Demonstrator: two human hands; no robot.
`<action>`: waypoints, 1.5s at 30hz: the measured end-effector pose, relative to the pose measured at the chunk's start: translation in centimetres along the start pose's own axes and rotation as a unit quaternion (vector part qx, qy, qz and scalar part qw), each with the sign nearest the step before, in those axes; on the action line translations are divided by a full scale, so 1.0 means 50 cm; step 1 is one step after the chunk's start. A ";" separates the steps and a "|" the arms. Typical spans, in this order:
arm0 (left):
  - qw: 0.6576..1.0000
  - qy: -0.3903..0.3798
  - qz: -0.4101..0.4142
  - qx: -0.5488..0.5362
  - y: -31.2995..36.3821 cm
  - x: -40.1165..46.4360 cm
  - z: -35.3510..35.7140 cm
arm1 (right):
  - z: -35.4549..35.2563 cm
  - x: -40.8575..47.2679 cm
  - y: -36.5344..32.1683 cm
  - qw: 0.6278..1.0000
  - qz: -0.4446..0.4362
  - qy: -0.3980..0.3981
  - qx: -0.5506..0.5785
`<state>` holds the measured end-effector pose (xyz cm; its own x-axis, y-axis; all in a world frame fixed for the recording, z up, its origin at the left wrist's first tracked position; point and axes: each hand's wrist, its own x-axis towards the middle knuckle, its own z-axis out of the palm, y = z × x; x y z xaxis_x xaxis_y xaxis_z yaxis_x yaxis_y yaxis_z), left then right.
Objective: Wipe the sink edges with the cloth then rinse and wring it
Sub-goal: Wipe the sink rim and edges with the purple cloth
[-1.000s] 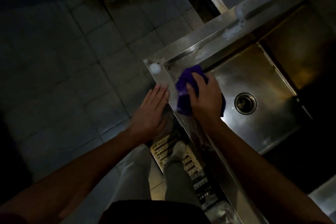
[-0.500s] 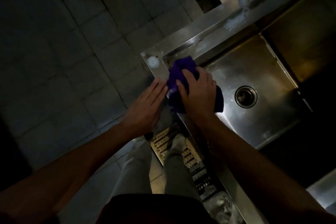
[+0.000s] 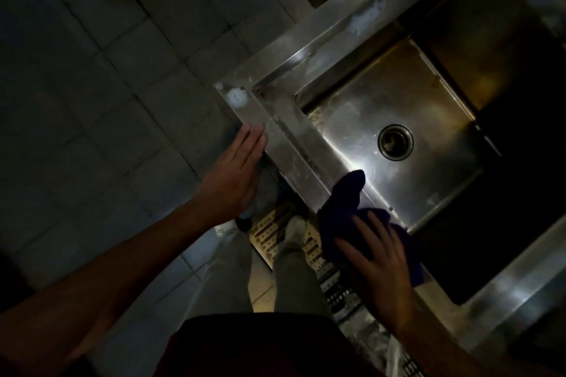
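Observation:
A stainless steel sink (image 3: 284, 150) fills the right half of the dim head view, with a round drain (image 3: 395, 141) in its basin. My right hand (image 3: 379, 269) presses a purple cloth (image 3: 346, 193) flat against the sink's near rim, fingers spread over it; part of the cloth hangs into the basin. My left hand (image 3: 232, 174) rests flat with straight fingers on the outer side of the same rim, further toward the corner. A blob of foam (image 3: 236, 98) sits on that corner, and more foam (image 3: 364, 17) lies on the far rim.
A grey tiled floor (image 3: 107, 101) lies to the left. Below the sink edge my legs and a foot stand on a slotted floor drain grate (image 3: 281, 239). A second, darker basin (image 3: 490, 40) adjoins on the right.
My right hand has slid the cloth along the near rim, away from the foamy corner and toward me. My left hand has stayed on the rim's outer side.

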<state>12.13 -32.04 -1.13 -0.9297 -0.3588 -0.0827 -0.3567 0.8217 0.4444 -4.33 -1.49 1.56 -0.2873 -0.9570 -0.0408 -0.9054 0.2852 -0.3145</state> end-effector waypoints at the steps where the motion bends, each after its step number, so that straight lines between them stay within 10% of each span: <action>1: 1.000 0.003 0.003 -0.005 0.001 0.001 -0.001 | 0.010 0.003 -0.004 0.999 -0.007 -0.014 -0.027; 25: 0.999 -0.029 -0.016 0.016 -0.019 -0.007 -0.015 | 0.020 0.517 -0.061 0.995 0.099 0.025 0.000; 37: 0.999 -0.039 -0.026 -0.010 -0.019 -0.007 -0.010 | -0.054 0.179 0.019 0.994 -0.048 0.047 0.087; 45: 0.999 -0.024 -0.006 -0.033 -0.016 -0.001 -0.008 | 0.001 0.062 0.017 0.992 -0.098 -0.079 -0.013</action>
<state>12.51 -32.87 -1.11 -0.9292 -0.3455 -0.1308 -0.3627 0.7854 0.5017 -5.97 -4.21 1.11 -0.0554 -0.9900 -0.1296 -0.9474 0.0932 -0.3063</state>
